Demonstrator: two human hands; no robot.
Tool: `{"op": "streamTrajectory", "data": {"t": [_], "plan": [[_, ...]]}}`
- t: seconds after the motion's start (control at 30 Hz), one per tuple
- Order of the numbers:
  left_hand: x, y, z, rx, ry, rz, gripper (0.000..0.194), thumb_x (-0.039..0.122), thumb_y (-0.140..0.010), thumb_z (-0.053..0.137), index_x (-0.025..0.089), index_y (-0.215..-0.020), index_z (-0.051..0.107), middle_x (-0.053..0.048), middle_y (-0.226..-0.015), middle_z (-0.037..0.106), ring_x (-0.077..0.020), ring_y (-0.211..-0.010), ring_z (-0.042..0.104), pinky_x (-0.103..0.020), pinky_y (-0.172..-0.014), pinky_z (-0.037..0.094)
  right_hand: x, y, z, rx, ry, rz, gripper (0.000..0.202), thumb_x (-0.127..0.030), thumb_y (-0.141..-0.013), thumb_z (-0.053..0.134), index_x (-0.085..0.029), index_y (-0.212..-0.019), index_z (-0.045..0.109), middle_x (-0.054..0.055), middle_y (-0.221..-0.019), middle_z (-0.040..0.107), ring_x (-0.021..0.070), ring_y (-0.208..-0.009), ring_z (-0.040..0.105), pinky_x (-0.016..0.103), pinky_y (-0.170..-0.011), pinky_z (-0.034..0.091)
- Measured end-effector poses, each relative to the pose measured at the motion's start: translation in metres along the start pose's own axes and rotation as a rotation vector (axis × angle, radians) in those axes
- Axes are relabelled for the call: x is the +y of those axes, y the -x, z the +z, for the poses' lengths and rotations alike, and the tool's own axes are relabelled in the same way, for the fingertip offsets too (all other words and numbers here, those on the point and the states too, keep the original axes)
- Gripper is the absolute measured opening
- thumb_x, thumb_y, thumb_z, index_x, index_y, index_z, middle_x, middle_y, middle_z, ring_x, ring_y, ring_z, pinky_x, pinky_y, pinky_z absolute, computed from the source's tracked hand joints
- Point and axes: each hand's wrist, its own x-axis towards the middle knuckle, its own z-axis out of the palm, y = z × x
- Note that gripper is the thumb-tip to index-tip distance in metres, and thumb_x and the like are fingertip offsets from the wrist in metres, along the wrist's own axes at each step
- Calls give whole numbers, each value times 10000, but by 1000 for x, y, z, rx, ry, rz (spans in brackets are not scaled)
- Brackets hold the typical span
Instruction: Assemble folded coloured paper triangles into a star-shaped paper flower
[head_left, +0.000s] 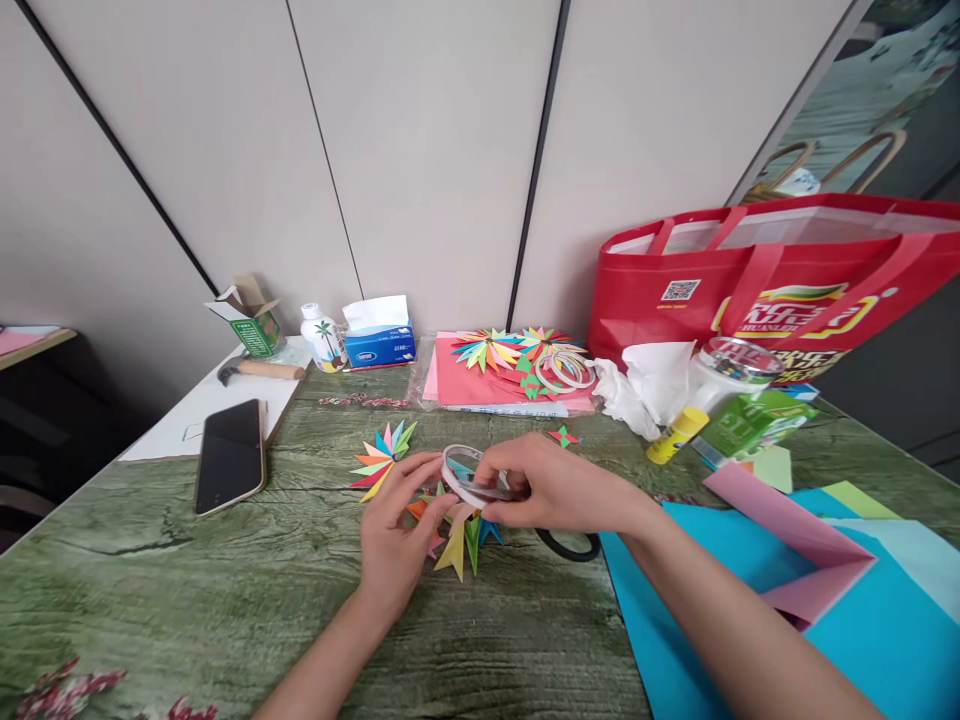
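Observation:
A white tape roll (459, 478) is held up between both hands over a folded multicoloured paper star (454, 550). My left hand (397, 520) pinches the roll's left edge with fingers and thumb. At its right side, my right hand (529, 485) is closed round dark-handled scissors (571, 546), with the blades lying across the ring. One black handle loop shows beneath that hand. Another colourful paper star (384, 460) lies just behind my left hand. A small red and green folded piece (564, 437) rests beyond my right hand.
At the left are a phone (231, 455) and a hammer (262, 370). Along the back stand a bottle (322, 340), a tissue box (380, 346) and red paper (465, 388) bearing stars. A glue stick (677, 435), red bag (675, 310) and blue sheets (697, 580) are at right.

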Motion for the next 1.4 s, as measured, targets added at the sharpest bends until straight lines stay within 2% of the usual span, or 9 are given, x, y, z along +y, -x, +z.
{"op": "streamTrajectory", "data": {"t": [0.27,0.43,0.63,0.77,0.93,1.03,1.13,1.3,1.4], "plan": [[-8,0,-4,-41,-9,87,237,190,-638,685,251,-863,724,-87,-1000,615,-247,-978,543,-360,-868,432,-2,-3,10,59,35,62,127,-256,-721,590,-160,-683,517,-52,-577,500,58,-503,363,187,-506,238],[-5,-1,0,-22,148,-85,160,221,-573,736,203,-730,712,-80,-882,606,-224,-867,573,-334,-777,482,1,-7,15,195,42,170,178,-253,-682,604,-174,-696,445,-43,-626,546,68,-512,371,196,-511,245],[0,2,2,-293,433,-371,279,212,-614,726,202,-862,598,-86,-983,630,-234,-925,607,-355,-801,482,1,-13,25,309,-28,295,235,-275,-680,605,-184,-640,392,-44,-603,540,77,-498,396,207,-483,255],[0,2,2,-302,489,-420,323,217,-638,712,224,-872,489,-71,-956,651,-206,-824,639,-319,-684,512,1,-15,33,327,-140,313,335,-367,-672,645,-188,-619,367,-40,-583,520,91,-524,425,210,-480,271],[1,-7,-2,-154,416,-369,393,211,-606,726,230,-860,426,-72,-942,661,-218,-753,653,-318,-571,528,11,-17,27,234,-730,530,354,-502,-814,450,-189,-660,390,-54,-549,438,82,-427,422,217,-432,337],[2,-10,-4,-114,398,-334,399,196,-613,716,231,-858,403,-70,-913,674,-211,-707,654,-324,-558,524,23,-21,20,215,-1272,702,281,-408,-876,387,-192,-698,378,-58,-564,459,82,-427,472,237,-477,428],[1,-10,-6,-106,399,-299,356,189,-646,687,228,-861,405,-66,-906,678,-185,-676,648,-312,-581,513,30,-24,18,250,-1524,792,225,-323,-895,376,-174,-734,422,-28,-585,518,88,-502,544,216,-531,464],[-1,-10,-8,-109,392,-253,294,206,-681,656,226,-854,419,-40,-886,681,-165,-667,641,-299,-611,495,22,-23,20,20,-1693,661,107,-160,-816,505,-101,-896,543,46,-728,627,116,-664,620,230,-682,501],[-1,-11,-9,-123,390,-208,261,205,-707,636,224,-845,415,-27,-876,683,-146,-674,635,-285,-636,481,20,-20,20,19,-1762,507,142,-130,-794,543,-98,-931,560,43,-738,632,99,-685,621,221,-727,502]]}}
